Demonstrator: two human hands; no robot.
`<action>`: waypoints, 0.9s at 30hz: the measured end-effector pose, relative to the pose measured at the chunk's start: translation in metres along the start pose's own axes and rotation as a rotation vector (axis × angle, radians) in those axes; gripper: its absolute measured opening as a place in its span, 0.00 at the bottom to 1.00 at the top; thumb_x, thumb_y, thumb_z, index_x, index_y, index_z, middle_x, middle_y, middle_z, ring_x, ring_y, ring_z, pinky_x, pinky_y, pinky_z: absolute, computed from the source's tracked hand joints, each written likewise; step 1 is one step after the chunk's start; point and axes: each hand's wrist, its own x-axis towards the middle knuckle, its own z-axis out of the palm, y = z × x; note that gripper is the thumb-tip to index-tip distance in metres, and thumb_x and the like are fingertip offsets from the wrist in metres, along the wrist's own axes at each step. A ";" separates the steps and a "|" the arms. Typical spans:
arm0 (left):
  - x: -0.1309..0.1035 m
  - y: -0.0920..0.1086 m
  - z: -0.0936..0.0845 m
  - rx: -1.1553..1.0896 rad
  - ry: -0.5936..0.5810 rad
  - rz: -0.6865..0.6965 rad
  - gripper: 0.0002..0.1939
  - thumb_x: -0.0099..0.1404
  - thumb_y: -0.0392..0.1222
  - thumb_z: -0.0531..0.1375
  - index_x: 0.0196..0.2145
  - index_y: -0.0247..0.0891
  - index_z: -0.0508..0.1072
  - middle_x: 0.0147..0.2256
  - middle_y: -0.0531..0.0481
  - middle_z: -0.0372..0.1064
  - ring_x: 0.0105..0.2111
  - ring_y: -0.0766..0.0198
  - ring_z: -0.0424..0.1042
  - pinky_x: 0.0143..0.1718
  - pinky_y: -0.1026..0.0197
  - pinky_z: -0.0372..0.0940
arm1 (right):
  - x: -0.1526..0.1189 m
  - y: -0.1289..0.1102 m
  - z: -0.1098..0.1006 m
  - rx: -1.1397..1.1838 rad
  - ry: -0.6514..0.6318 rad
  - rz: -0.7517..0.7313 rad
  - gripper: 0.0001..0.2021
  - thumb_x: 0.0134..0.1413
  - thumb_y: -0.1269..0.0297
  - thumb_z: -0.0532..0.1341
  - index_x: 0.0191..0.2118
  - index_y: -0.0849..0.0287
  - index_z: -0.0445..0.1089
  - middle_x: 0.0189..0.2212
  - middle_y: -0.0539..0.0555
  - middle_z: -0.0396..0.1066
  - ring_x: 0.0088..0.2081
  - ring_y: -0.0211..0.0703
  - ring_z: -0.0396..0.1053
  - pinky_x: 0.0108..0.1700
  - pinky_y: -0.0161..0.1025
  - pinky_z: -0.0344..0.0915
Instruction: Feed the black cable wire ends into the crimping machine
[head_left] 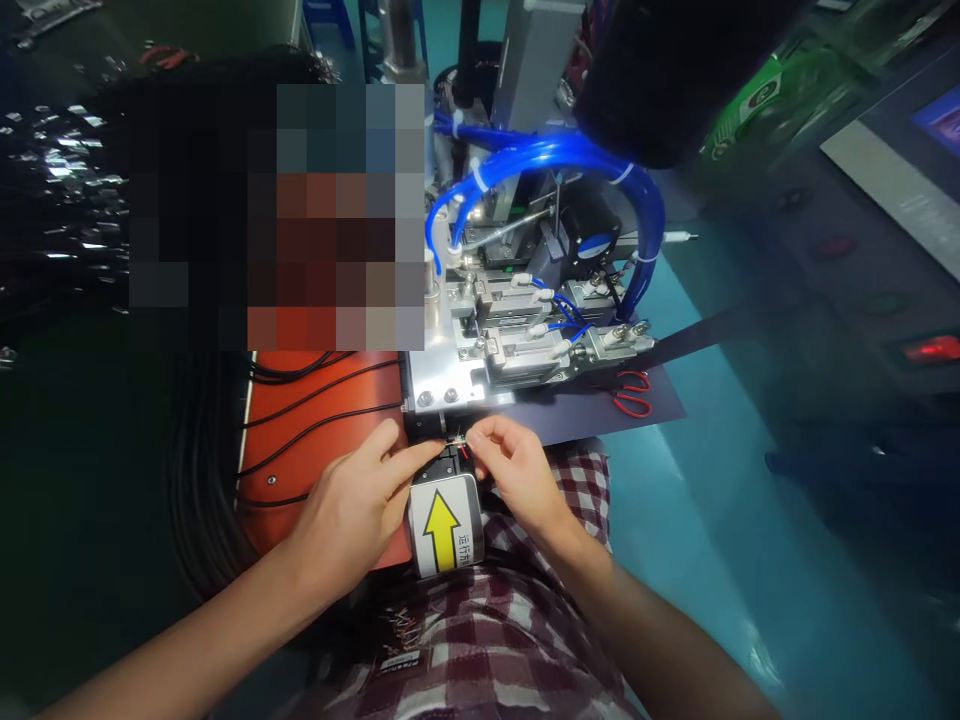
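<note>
Pinching thin wire ends between both hands, left hand and right hand, you hold them just above the arrow-labelled block.

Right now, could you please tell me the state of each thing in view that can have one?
left hand: fingers pinched on thin wire ends at the fixture's front.
right hand: fingertips pinched on the same wire ends.
red scissors: lying flat on the dark mat, untouched.
black cables: lying across the orange pad.
red light: lit.
blue hoses: plugged into the machine.

Teal bench: dark mat, scissors
</note>
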 end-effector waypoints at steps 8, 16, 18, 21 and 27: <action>-0.001 -0.002 0.001 0.020 -0.005 0.001 0.17 0.65 0.33 0.49 0.48 0.39 0.72 0.33 0.48 0.63 0.30 0.64 0.69 0.29 0.64 0.66 | -0.001 0.005 0.002 -0.105 0.041 -0.067 0.09 0.54 0.61 0.58 0.27 0.59 0.63 0.19 0.46 0.61 0.21 0.36 0.58 0.23 0.34 0.55; -0.001 -0.002 0.001 0.033 0.002 0.009 0.17 0.66 0.34 0.49 0.48 0.39 0.72 0.31 0.49 0.62 0.28 0.65 0.68 0.28 0.65 0.65 | -0.005 0.003 0.004 -0.448 0.167 -0.267 0.08 0.57 0.65 0.54 0.28 0.58 0.63 0.24 0.49 0.63 0.26 0.39 0.60 0.29 0.36 0.57; -0.001 -0.002 0.001 0.034 0.003 0.013 0.18 0.66 0.34 0.49 0.48 0.39 0.72 0.32 0.49 0.62 0.28 0.65 0.68 0.28 0.65 0.65 | -0.004 0.003 0.005 -0.357 0.133 -0.185 0.08 0.57 0.63 0.54 0.27 0.58 0.62 0.22 0.48 0.62 0.24 0.38 0.59 0.26 0.35 0.57; -0.001 -0.002 0.001 0.045 0.005 0.018 0.18 0.65 0.33 0.49 0.48 0.38 0.72 0.32 0.48 0.62 0.28 0.64 0.68 0.28 0.64 0.65 | -0.004 0.003 0.006 -0.272 0.105 -0.111 0.09 0.57 0.62 0.55 0.27 0.58 0.61 0.20 0.47 0.60 0.21 0.37 0.58 0.24 0.35 0.56; -0.001 -0.002 0.001 0.052 0.013 0.022 0.18 0.65 0.32 0.49 0.48 0.37 0.73 0.30 0.49 0.62 0.27 0.65 0.68 0.27 0.64 0.65 | -0.005 0.002 0.008 -0.359 0.183 -0.202 0.08 0.55 0.65 0.55 0.27 0.58 0.63 0.22 0.49 0.62 0.25 0.39 0.60 0.28 0.36 0.57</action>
